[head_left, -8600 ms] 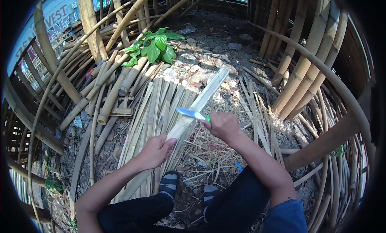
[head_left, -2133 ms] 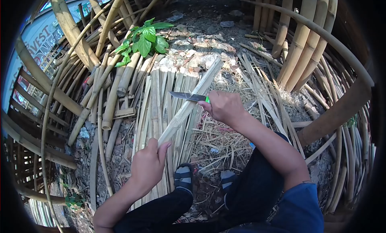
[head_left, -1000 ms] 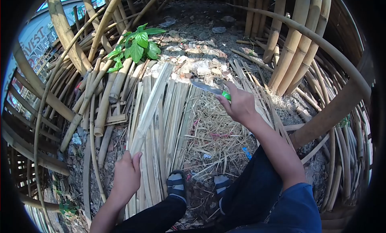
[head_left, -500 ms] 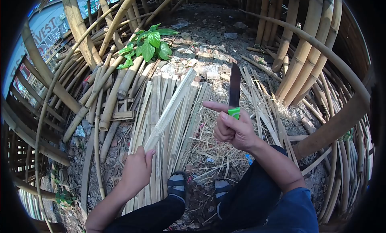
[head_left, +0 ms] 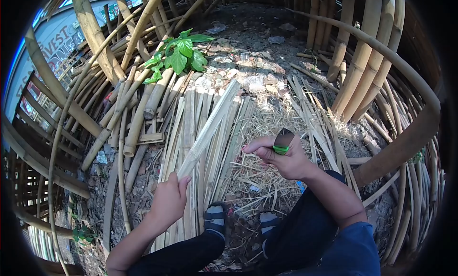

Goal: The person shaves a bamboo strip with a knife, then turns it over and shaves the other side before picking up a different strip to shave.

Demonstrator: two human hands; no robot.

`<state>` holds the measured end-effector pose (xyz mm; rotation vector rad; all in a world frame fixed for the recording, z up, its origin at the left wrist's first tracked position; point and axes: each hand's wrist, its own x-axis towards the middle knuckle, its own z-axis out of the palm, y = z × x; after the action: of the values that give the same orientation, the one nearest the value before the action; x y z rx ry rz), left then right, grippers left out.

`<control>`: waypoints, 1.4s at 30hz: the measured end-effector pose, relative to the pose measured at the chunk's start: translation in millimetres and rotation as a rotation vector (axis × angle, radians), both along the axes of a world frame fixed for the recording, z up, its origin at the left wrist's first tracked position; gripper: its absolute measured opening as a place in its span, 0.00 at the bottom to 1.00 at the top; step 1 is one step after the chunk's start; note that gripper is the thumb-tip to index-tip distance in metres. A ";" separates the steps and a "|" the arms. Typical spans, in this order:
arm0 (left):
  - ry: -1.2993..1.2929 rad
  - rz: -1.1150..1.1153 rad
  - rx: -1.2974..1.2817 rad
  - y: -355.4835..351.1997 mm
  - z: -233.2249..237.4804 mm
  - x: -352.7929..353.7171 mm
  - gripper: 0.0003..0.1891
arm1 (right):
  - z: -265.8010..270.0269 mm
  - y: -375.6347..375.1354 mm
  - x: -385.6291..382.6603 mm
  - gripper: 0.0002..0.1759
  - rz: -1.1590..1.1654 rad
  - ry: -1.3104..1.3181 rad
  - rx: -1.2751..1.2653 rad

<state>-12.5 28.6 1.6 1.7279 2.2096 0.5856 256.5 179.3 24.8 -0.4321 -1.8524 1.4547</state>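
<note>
Knife (head_left: pixel 284 138) is being tipped down from upright in the clenched right hand (head_left: pixel 287 159), off the bamboo strip (head_left: pixel 210 127). Its near end is being grasped by the left hand (head_left: pixel 171 200).

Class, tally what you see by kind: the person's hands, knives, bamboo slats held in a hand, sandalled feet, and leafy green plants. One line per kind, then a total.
Hands: 2, the left hand and the right hand
knife: 1
bamboo slat held in a hand: 1
sandalled feet: 2
leafy green plant: 1
Total: 7
</note>
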 end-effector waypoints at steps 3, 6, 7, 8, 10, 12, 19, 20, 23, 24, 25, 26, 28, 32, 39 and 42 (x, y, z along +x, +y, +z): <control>-0.001 0.000 0.003 0.4 1.5 1.8 0.18 | 2.7 -1.2 0.5 0.11 0.007 -0.026 0.008; 0.023 0.000 0.000 1.0 -0.1 1.7 0.18 | 2.6 -0.6 0.5 0.11 0.009 -0.010 0.021; 0.024 0.000 -0.001 0.9 -0.1 1.9 0.18 | 2.2 -0.5 0.5 0.11 0.010 -0.010 0.020; 0.024 -0.003 -0.001 0.7 0.0 2.0 0.19 | 1.8 -0.4 0.5 0.11 0.010 -0.010 0.020; 0.024 -0.005 -0.001 0.7 -0.2 2.1 0.19 | 1.3 0.0 0.7 0.11 0.004 -0.012 0.012; 0.031 -0.007 0.009 0.8 -1.1 2.0 0.19 | 1.3 -0.1 1.6 0.11 0.005 -0.018 -0.015; 0.027 -0.016 0.021 0.0 1.8 4.5 0.19 | -4.3 2.9 -3.6 0.22 -0.089 0.006 -0.150; 0.007 -0.027 0.013 -0.1 4.8 6.1 0.19 | -9.4 7.0 -3.1 0.22 -0.086 0.006 -0.151; -0.032 -0.051 0.000 -1.3 8.4 9.1 0.19 | -30.9 22.8 -7.2 0.40 -0.218 -0.058 -0.312; -0.053 -0.067 -0.001 -1.2 9.1 10.3 0.19 | -36.0 23.7 -12.8 0.40 -0.217 -0.059 -0.313; -0.052 -0.067 -0.003 -1.0 10.1 11.7 0.19 | -41.6 24.1 -18.8 0.39 -0.279 -0.160 -0.129; -0.068 -0.077 -0.005 -0.7 11.0 13.4 0.19 | -44.8 22.5 -24.6 0.39 -0.339 -0.261 0.056; -0.087 -0.086 -0.009 -0.4 14.3 18.0 0.19 | -42.7 11.6 -34.5 0.37 -0.343 -0.324 0.109; -0.088 -0.119 0.016 -0.9 16.5 25.8 0.20 | -42.1 -9.7 -49.1 0.31 -0.251 -0.379 0.313; -0.195 -0.116 -0.057 -1.0 24.8 35.4 0.20 | -56.1 -17.1 -59.5 0.33 -0.270 -0.433 0.429; -0.166 -0.139 -0.045 -0.5 22.4 34.6 0.19 | -57.5 -14.9 -60.9 0.34 -0.316 -0.461 0.514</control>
<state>22.0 28.1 24.0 1.7265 1.9582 0.6173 195.6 164.4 -32.7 -0.8016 -2.2946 0.6636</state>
